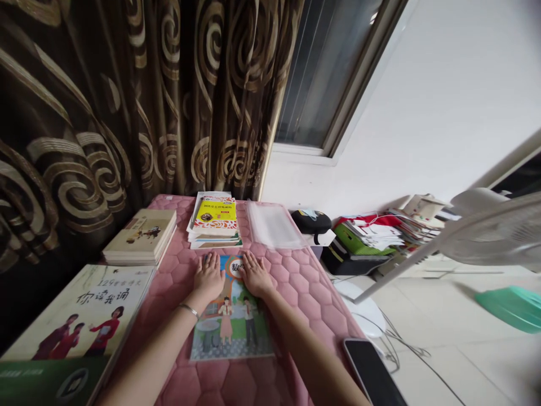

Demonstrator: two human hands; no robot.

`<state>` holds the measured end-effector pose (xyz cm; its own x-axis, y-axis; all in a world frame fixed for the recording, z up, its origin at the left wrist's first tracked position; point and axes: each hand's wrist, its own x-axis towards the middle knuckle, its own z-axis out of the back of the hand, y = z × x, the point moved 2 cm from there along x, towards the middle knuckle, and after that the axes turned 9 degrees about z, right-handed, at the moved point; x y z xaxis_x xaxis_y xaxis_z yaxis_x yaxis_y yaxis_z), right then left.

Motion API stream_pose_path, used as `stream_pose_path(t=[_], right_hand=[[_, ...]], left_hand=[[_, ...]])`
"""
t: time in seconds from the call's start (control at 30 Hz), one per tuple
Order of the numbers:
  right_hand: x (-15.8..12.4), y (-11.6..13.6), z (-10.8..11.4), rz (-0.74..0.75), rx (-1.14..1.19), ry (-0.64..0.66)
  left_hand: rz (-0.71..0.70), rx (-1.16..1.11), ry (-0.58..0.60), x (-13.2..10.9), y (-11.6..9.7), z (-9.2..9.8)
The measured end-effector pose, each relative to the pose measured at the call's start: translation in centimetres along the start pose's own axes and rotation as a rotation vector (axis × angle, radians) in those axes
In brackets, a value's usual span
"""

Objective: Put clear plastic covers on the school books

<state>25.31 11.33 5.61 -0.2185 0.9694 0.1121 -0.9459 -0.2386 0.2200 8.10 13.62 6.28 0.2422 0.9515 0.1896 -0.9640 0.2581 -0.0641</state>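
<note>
**Both palms flat on the textbook, centre of frame**

Near edge: black phone [374, 372] lies face up at lower right, on the corner of the pink quilted mat [296, 293]. A large songbook [84, 316] fills the lower left, well apart from the hands.

Centre: the illustrated textbook [230, 330] lies flat on the mat, cover up, long side running away from the camera. The left hand [209, 276], with a thin bracelet [189, 309] on its wrist, and the right hand [255, 274] rest side by side on the book's far end. Palms are down, fingers stretched out and slightly apart, gripping nothing.

Judgement: to hold the cover down well, spread even weight through both palms and keep the wrists low. The quilting is soft, so pushing on one side could skew the book.

Further back: a book stack [141, 237] at left, a yellow-covered stack [215, 217] just beyond the fingertips, and a clear plastic sleeve [274, 225] to its right.

Far: a swirl-patterned curtain [105, 101] at upper left, a window [325, 73] at top centre and a white fan [494, 231] at right.
</note>
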Motion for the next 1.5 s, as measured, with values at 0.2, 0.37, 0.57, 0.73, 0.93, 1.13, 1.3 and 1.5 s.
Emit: stream_pose_path(t=[0.2,0.37,0.57,0.73,0.93,1.13,1.3,1.5], right_hand=[[0.1,0.5,0.0,-0.001,-0.009,0.035],[-0.1,0.6,0.3,-0.015,0.018,0.062],[0.0,1.3,1.5,-0.048,0.008,0.1],[-2.8,7.7,1.2,-0.119,-0.032,0.035],[-10.6,12.6,-1.4,0.087,0.094,-0.007],[-14.2,7.6,-0.7,0.011,0.023,-0.013],[-14.3,7.3,-1.3,0.023,0.022,-0.005],[-14.4,7.0,-2.3,0.031,0.032,-0.065]], left_hand=[[-0.121,-0.051,-0.037,-4.8,-4.4,-0.6],[-0.16,-0.041,-0.163,-10.7,0.0,-1.5],[-0.067,-0.009,-0.222,-13.5,3.6,-1.0],[-0.052,-0.007,-0.142,-13.3,2.9,-0.4],[-0.043,-0.023,-0.084,-13.1,3.1,-0.1],[-0.016,-0.009,-0.041,-13.1,2.6,0.8],[-0.053,-0.05,0.041,-11.5,-1.8,1.2],[-0.093,-0.104,0.042,-5.1,-2.9,0.5]])
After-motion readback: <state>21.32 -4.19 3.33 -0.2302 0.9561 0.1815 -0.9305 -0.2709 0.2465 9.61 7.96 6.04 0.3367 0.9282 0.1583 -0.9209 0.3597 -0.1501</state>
